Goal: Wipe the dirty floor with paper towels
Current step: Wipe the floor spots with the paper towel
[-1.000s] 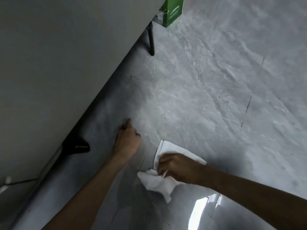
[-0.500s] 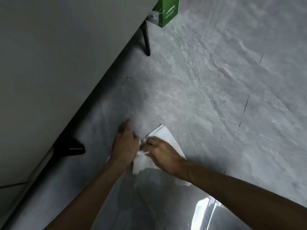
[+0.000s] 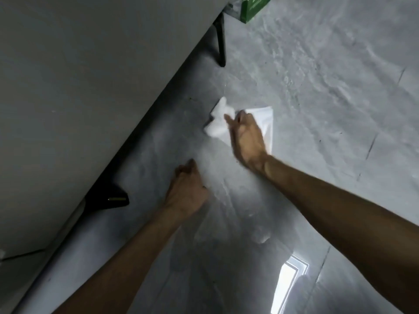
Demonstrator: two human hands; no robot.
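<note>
Floor (image 3: 317, 87) glossy grey marble-look tile; paper towel (image 3: 217, 123) soft, crumpled (matt white).

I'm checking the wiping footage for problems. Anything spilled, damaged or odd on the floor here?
Nothing stands out. The right hand presses a crumpled paper towel flat on the grey floor; the left hand braces beside it.

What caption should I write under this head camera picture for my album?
Right hand presses a white paper towel on the grey floor while the left hand braces nearby.

You see a grey marbled tile floor (image 3: 317, 98) beneath a pale grey furniture panel (image 3: 90, 87) on black legs (image 3: 221, 41); beside the far leg, a green box (image 3: 251, 7).
</note>
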